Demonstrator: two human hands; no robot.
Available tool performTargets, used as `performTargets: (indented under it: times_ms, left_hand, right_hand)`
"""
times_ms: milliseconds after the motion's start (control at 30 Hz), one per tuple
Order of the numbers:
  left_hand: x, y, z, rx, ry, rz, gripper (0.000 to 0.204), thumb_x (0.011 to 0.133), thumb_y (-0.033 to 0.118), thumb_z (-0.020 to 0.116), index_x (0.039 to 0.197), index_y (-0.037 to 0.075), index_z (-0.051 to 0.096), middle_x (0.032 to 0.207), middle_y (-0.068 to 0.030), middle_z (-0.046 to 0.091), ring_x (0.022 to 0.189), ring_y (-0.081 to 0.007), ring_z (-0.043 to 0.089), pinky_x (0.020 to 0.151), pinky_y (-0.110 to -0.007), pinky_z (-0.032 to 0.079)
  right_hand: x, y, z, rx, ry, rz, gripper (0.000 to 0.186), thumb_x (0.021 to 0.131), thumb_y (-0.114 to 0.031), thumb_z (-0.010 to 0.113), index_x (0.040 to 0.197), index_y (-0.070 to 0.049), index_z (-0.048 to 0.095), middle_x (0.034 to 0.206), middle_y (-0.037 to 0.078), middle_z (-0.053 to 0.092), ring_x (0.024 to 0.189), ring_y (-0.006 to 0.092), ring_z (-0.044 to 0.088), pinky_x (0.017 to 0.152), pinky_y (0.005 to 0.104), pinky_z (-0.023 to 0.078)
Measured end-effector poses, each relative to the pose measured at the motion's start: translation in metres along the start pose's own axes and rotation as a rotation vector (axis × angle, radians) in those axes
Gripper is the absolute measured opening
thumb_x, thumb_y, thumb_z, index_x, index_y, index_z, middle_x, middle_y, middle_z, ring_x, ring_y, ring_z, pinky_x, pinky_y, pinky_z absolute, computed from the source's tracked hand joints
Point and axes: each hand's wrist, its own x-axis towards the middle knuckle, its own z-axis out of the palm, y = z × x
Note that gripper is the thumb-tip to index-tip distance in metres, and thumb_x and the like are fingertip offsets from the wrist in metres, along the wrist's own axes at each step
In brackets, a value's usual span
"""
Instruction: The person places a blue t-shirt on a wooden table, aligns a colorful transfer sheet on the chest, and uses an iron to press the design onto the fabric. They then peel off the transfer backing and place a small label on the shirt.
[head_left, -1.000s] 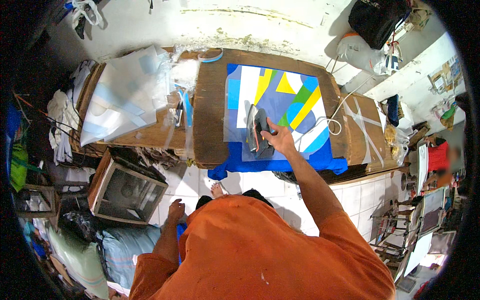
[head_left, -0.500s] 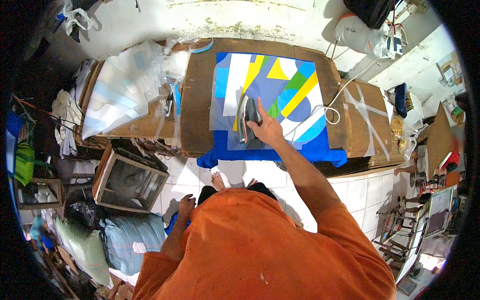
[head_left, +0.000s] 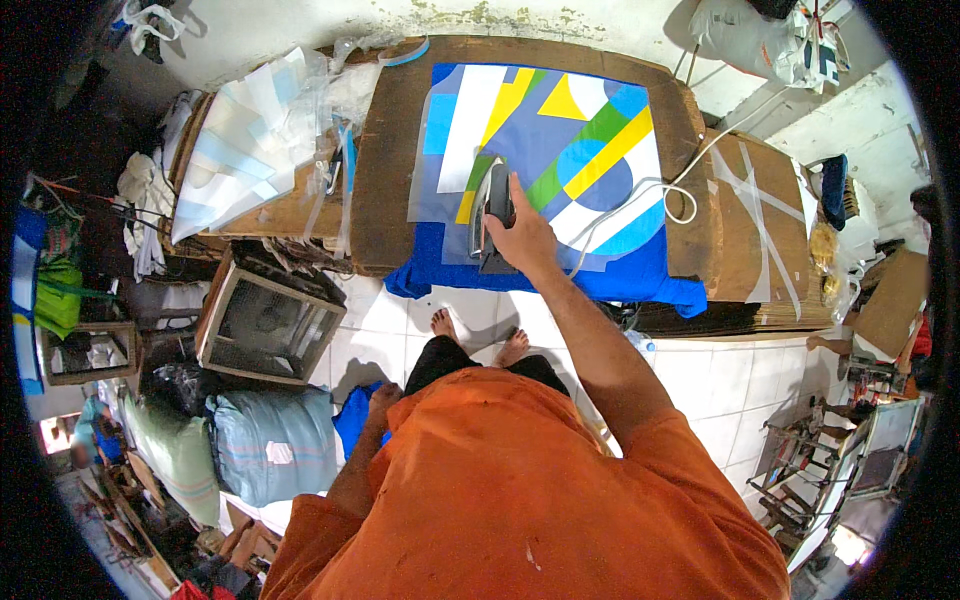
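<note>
My right hand (head_left: 526, 238) is closed around the handle of a clothes iron (head_left: 480, 222), which stands over the left part of a panel patterned in blue, white, yellow and green shapes (head_left: 600, 175). A thin translucent sheet (head_left: 425, 190) shows at the panel's left edge and under the iron. Beneath them, a bright blue cloth (head_left: 630, 268) hangs over the table's front edge. Low at my left side hangs my left hand (head_left: 383, 402), beside another piece of blue cloth (head_left: 356, 418). Its fingers are too small and shadowed to read.
The iron's white cord (head_left: 682, 190) loops across the panel's right side. Brown cardboard (head_left: 385, 150) covers the table. Plastic and paper pieces (head_left: 235, 150) lie at left. A mesh-fronted wooden box (head_left: 270, 325) and a wrapped blue bale (head_left: 275, 445) stand on the left.
The whole view has shifted, so the table sits higher in the picture and more of my feet shows. The iron stays at about the same place on the panel, still in my right hand.
</note>
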Motion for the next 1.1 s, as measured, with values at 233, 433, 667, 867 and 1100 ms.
performTargets:
  times_ms: [233, 433, 667, 867, 1100]
  left_hand:
    - [-0.008, 0.098, -0.031, -0.173, 0.226, -0.005, 0.031, 0.098, 0.025, 0.065, 0.122, 0.006, 0.075, 0.113, -0.0205, 0.076, 0.106, -0.0360, 0.075, 0.090, -0.044, 0.060]
    - [0.016, 0.258, -0.097, 0.159, 0.663, 0.718, 0.061, 0.095, 0.021, 0.068, 0.149, -0.001, 0.051, 0.156, -0.0239, 0.048, 0.149, -0.0405, 0.041, 0.122, -0.052, 0.033]
    - [0.053, 0.270, -0.143, 0.529, 0.363, 0.784, 0.068, 0.101, 0.033, 0.061, 0.159, 0.004, 0.040, 0.169, -0.0103, 0.035, 0.158, -0.0267, 0.029, 0.128, -0.060, 0.014]
    - [0.071, 0.252, -0.152, 0.517, 0.427, 0.947, 0.059, 0.101, 0.031, 0.062, 0.153, 0.006, 0.050, 0.164, -0.0104, 0.043, 0.153, -0.0273, 0.038, 0.126, -0.059, 0.020]
    - [0.104, 0.290, -0.174, 0.481, 0.292, 1.152, 0.064, 0.101, 0.038, 0.061, 0.155, 0.005, 0.047, 0.165, -0.0130, 0.040, 0.156, -0.0296, 0.032, 0.128, -0.055, 0.021]
  right_hand:
    - [-0.005, 0.012, -0.012, 0.008, -0.101, 0.004, 0.095, 0.088, -0.046, 0.072, 0.167, -0.020, 0.026, 0.105, 0.024, 0.076, 0.094, 0.0445, 0.074, 0.086, 0.0531, 0.058]
    - [0.006, 0.010, -0.007, -0.050, 0.056, 0.020, 0.093, 0.089, -0.047, 0.073, 0.166, -0.016, 0.031, 0.085, 0.015, 0.076, 0.078, 0.0335, 0.076, 0.073, 0.0438, 0.059]
    - [-0.019, 0.004, 0.005, -0.040, 0.122, 0.019, 0.090, 0.094, -0.043, 0.069, 0.164, -0.006, 0.028, 0.094, 0.025, 0.076, 0.084, 0.0425, 0.075, 0.076, 0.0505, 0.059]
    - [-0.042, -0.007, 0.011, -0.076, 0.134, 0.006, 0.090, 0.094, -0.036, 0.073, 0.165, -0.007, 0.026, 0.100, 0.027, 0.076, 0.084, 0.0426, 0.076, 0.072, 0.0476, 0.059]
    - [-0.041, -0.022, 0.004, -0.213, 0.193, 0.021, 0.081, 0.090, -0.034, 0.077, 0.161, -0.015, 0.043, 0.083, 0.019, 0.076, 0.069, 0.0332, 0.075, 0.062, 0.0446, 0.059]
